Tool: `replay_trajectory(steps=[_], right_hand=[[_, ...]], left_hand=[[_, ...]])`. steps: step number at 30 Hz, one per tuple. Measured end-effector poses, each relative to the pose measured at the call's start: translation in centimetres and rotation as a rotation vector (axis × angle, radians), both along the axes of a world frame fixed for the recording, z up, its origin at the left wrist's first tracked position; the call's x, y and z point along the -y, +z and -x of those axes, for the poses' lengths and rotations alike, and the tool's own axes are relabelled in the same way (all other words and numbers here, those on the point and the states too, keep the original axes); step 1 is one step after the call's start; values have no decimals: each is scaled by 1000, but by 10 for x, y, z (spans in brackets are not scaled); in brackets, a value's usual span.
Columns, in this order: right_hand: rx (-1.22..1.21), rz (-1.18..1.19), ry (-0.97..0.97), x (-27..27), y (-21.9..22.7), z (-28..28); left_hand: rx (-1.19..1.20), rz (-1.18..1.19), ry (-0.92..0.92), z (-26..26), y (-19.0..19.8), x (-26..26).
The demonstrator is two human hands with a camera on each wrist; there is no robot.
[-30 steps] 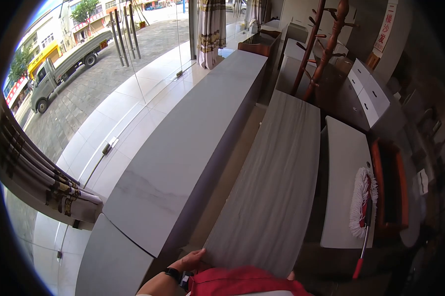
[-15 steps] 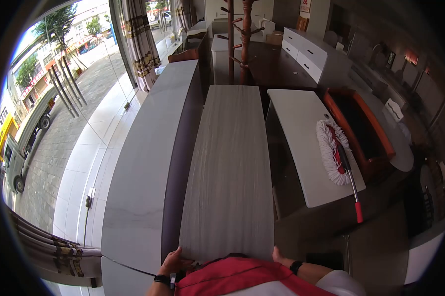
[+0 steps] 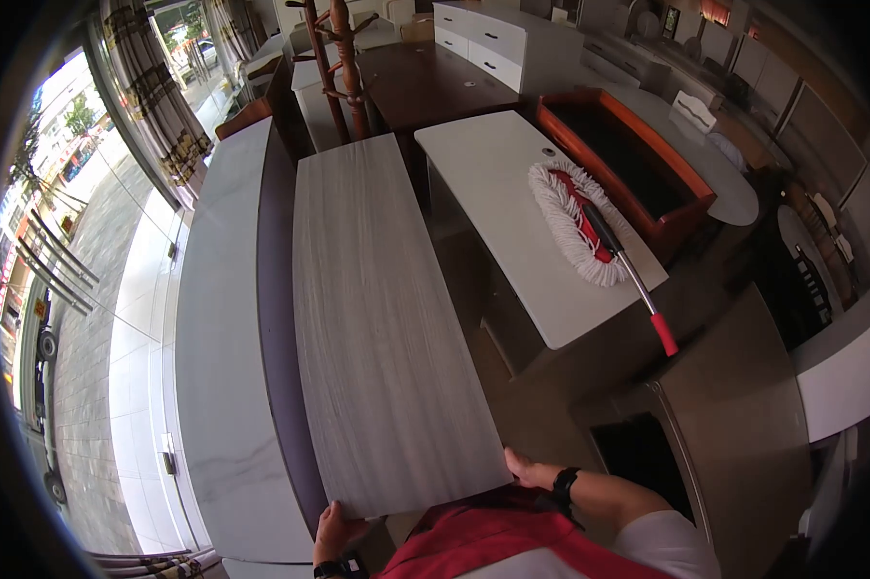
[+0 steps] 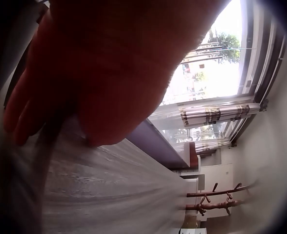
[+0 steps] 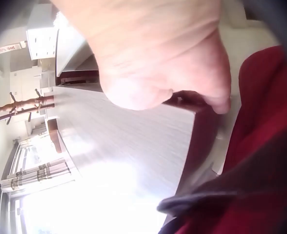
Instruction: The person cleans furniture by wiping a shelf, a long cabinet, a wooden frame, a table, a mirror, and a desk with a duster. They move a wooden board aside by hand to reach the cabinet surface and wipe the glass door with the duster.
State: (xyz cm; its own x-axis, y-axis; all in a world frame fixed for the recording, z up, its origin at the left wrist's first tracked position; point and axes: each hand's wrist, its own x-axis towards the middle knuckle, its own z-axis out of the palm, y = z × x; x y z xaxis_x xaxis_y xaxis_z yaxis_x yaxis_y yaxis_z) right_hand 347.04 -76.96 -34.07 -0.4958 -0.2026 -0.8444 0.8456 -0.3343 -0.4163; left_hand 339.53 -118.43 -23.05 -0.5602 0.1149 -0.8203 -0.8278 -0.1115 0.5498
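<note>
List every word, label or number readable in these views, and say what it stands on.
None can be read. The grey board held by the left hand and right hand carries only wood grain. The mop and white table show no lettering.

Daylight pours in from the glass front [image 3: 58, 251] on the left, leaving the right of the room dim. The head view bends strongly at its edges inside a black round border. Both wrist views are blurred; the window [image 4: 216, 73] is blown out, and white glare washes over the grey board [image 5: 109, 161].
</note>
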Motion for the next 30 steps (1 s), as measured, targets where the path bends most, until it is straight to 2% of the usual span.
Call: replay_trajectory(steps=[2, 3, 5, 6, 7, 8, 9, 10, 11, 12, 13, 14, 16, 17, 19, 25, 28, 29, 30], right_hand=[[27, 67, 115, -11, 31, 5], [22, -47, 182, -19, 48, 4], [-12, -265, 328, -37, 76, 11], [-142, -303, 445, -54, 78, 19], [-278, -336, 566, -75, 79, 27], [-418, -367, 689, -95, 81, 38], [-443, -403, 609, -110, 92, 46], [-570, -478, 606, -129, 87, 54], [-698, -547, 599, -148, 79, 61], [-827, -604, 577, -163, 72, 65], [-944, -632, 512, -175, 84, 70], [-884, -637, 610, -191, 94, 75], [-990, -717, 612, -215, 109, 76], [-957, -701, 631, -227, 121, 76], [-892, -682, 673, -249, 140, 75], [-922, -723, 657, -304, 142, 46], [-898, -734, 570, -342, 172, 36], [-988, -837, 441, -358, 167, 30], [-901, -805, 336, -377, 173, 27]], left_hand=[[57, 188, 0, -4, -1, -7], [83, 254, 25, -7, -1, -11], [-13, 468, 66, -16, 32, -48], [-69, 576, 95, -19, 43, -67], [-272, 590, 156, -33, -12, -46], [-312, 772, 87, -38, -10, -57], [-341, 954, 19, -43, -4, -74], [-360, 1137, -52, -48, 6, -94], [-324, 1111, -31, -49, 26, -120], [-380, 1009, 10, -52, 30, -140], [-441, 913, 33, -52, 30, -154], [-503, 814, 42, -49, 38, -167], [-307, 473, 216, -19, 124, -260], [-363, 402, 207, -8, 129, -282], [-454, 261, 179, 13, 126, -319], [-510, -236, 45, 74, 116, -438], [-333, -472, -22, 95, 89, -484], [-296, -566, -25, 100, 71, -496], [-203, -679, -36, 109, 39, -501]])
